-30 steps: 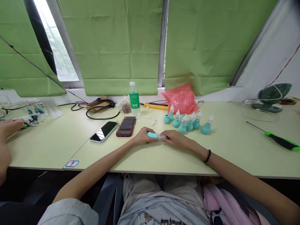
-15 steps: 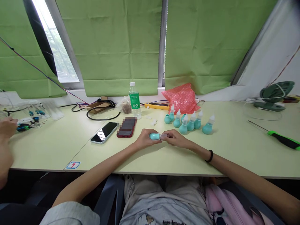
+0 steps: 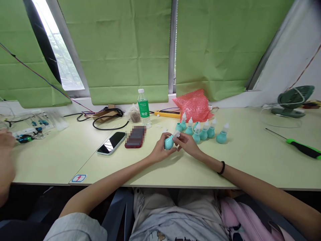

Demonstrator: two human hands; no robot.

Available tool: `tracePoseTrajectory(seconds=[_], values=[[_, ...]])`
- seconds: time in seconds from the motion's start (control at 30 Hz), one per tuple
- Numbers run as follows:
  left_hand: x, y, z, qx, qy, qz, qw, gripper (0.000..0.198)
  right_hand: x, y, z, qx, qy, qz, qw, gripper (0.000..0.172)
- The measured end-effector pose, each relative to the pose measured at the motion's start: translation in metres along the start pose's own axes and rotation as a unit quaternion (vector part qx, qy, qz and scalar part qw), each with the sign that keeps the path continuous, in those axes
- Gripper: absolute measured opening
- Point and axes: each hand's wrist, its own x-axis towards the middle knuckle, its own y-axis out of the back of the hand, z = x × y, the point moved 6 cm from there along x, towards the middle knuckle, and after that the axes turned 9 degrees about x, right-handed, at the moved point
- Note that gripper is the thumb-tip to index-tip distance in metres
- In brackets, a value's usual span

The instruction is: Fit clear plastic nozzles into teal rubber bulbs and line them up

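My left hand (image 3: 162, 147) is wrapped round the teal bulb of a nasal aspirator (image 3: 169, 143), held tilted above the table with its clear nozzle up and to the right. My right hand (image 3: 187, 143) pinches at the clear nozzle (image 3: 176, 134), its fingertips partly hidden behind it. Just beyond my right hand stand several more teal aspirators (image 3: 204, 134), most with clear nozzles fitted. One bulb (image 3: 178, 127) at the back left of the group shows an open top. A lone aspirator (image 3: 221, 136) stands to their right.
Two phones (image 3: 111, 143) (image 3: 135, 136) lie left of my hands. Behind are a water bottle (image 3: 143, 108), a yellow tool (image 3: 167, 114) and a red bubble-wrap bag (image 3: 194, 106). A screwdriver (image 3: 298, 145) and fan (image 3: 293, 100) are at right. Another person's hand (image 3: 6, 150) is far left.
The aspirator has gone from lying sideways between my hands to tilted upward, its nozzle raised. My right hand has shifted slightly along with the nozzle.
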Motion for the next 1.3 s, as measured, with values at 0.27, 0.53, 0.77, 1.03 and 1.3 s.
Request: tracePoseTrajectory(seconds=[0.27, 0.53, 0.77, 1.03, 1.3], values=[[0.031, 0.010, -0.019, -0.018, -0.044, -0.066, 0.997, 0.036, 0.003, 0.020, 0.000, -0.016, 0.057, 0.106, 0.993, 0.027], [0.105, 0.031, -0.090, 0.343, 0.035, -0.083, 0.935, 0.027, 0.002, 0.020, -0.001, 0.024, 0.037, 0.113, 0.993, 0.026], [0.109, -0.006, -0.104, 0.388, 0.058, -0.134, 0.910, 0.029, 0.001, 0.018, 0.001, -0.013, 0.020, 0.094, 0.995, 0.025], [0.094, 0.001, -0.098, 0.402, 0.046, -0.109, 0.908, 0.027, 0.000, 0.014, 0.001, -0.080, 0.033, 0.070, 0.994, 0.021], [0.097, -0.001, -0.084, 0.358, 0.018, -0.072, 0.931, 0.014, -0.002, 0.011, -0.003, -0.142, 0.054, 0.051, 0.987, 0.016]])
